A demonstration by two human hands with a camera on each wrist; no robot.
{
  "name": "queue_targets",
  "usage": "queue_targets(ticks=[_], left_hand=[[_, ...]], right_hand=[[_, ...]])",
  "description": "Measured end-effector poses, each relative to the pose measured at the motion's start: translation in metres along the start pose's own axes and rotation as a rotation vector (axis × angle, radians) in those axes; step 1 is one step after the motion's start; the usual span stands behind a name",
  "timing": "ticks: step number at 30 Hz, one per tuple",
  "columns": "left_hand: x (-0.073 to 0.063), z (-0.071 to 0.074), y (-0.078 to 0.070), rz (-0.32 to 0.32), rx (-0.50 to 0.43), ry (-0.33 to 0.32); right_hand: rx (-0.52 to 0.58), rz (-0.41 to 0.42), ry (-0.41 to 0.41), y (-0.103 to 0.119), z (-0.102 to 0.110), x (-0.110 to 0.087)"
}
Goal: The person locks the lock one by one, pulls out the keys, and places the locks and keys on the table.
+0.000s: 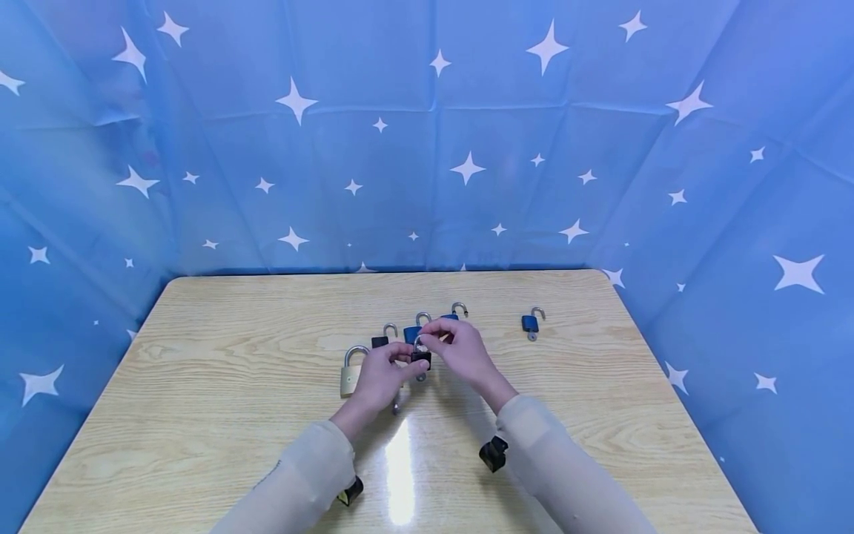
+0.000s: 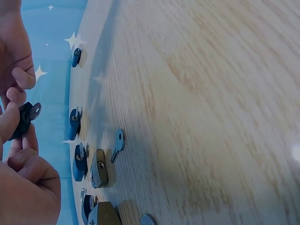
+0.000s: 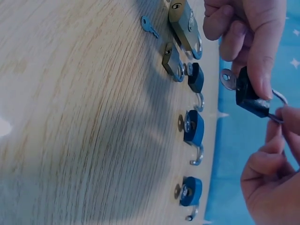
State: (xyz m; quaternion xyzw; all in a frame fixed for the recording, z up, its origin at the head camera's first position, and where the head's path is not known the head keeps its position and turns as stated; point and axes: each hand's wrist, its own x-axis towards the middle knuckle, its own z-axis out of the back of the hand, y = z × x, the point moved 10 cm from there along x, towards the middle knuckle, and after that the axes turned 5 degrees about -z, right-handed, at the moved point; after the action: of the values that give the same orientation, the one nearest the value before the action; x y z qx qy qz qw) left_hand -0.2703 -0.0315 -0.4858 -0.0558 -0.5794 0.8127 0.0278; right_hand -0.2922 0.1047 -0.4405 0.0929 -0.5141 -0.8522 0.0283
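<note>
A black padlock (image 3: 251, 96) is held up between both hands, with a key (image 3: 228, 78) in its underside. My left hand (image 1: 379, 380) grips its body between thumb and fingers. From the other side my right hand (image 1: 462, 353) pinches the metal shackle (image 3: 280, 97); the fingertips hide part of it. In the left wrist view, the left hand (image 2: 33, 187) is below and the right hand (image 2: 16, 56) above, with the padlock (image 2: 21, 124) between them. Whether the shackle is locked I cannot tell.
Behind the hands stand a large brass padlock (image 1: 349, 382), a small brass padlock (image 3: 171, 58), another black padlock (image 1: 379, 342) and blue padlocks (image 1: 411, 335). One blue padlock (image 1: 530, 324) lies apart at right. A loose key (image 2: 119, 140) rests on the wooden table (image 1: 200, 415).
</note>
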Motion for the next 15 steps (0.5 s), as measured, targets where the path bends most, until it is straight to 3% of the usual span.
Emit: queue_targets(ticks=[8, 15], left_hand=[[0.0, -0.0061, 0.002, -0.031, -0.107, 0.046], [-0.0018, -0.0089, 0.0058, -0.014, -0.086, 0.063]], right_hand=[[-0.007, 0.023, -0.038, 0.006, 0.0025, 0.0005], [-0.013, 0.046, -0.04, 0.008, 0.0011, 0.0017]])
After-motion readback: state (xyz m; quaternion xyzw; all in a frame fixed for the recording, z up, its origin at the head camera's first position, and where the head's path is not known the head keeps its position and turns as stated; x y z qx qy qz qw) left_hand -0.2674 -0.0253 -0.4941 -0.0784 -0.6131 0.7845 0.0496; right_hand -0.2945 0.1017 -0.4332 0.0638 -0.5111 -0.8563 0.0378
